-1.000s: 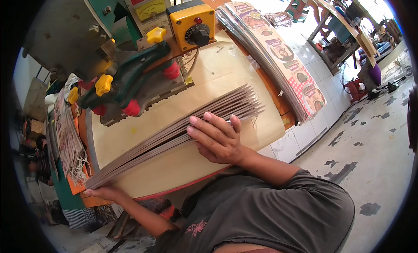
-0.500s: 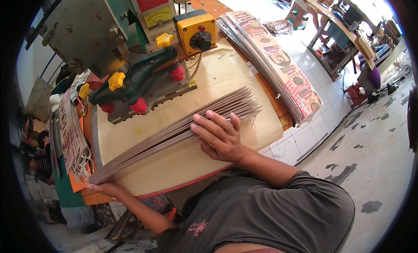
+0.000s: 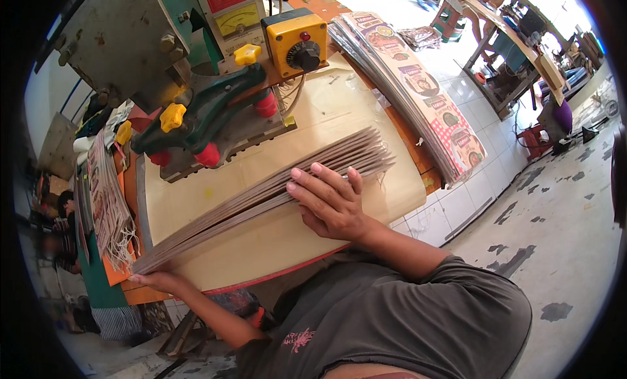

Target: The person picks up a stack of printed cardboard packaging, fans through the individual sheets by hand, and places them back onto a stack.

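Note:
A long stack of thin greyish-brown sheets (image 3: pixel 261 206), seen edge-on, slants across the cream work surface (image 3: pixel 366 222). Its sheets fan apart toward the right end, where loose threads stick out. My left hand (image 3: pixel 160 283) holds the narrow left end from below; most of its fingers are hidden under the stack. My right hand (image 3: pixel 333 206) grips the right half, its fingers reaching over the sheet edges and its thumb partly hidden on the near side. Just beyond the stack stands a press with a dark green clamp bar (image 3: pixel 196 127) carrying yellow star knobs (image 3: pixel 172 118) and red feet.
A yellow control box (image 3: pixel 295 43) with a black dial sits at the back. Along the right table edge lies a pile of printed sheets (image 3: pixel 424 92). More printed pieces with strings (image 3: pixel 108 203) lie at the left. A wooden table (image 3: pixel 499 33) stands far right.
My hands keep the same hold on the stack. The right-hand fingers and the fanned right end have shifted very slightly; the rest of the scene moves a little with the view.

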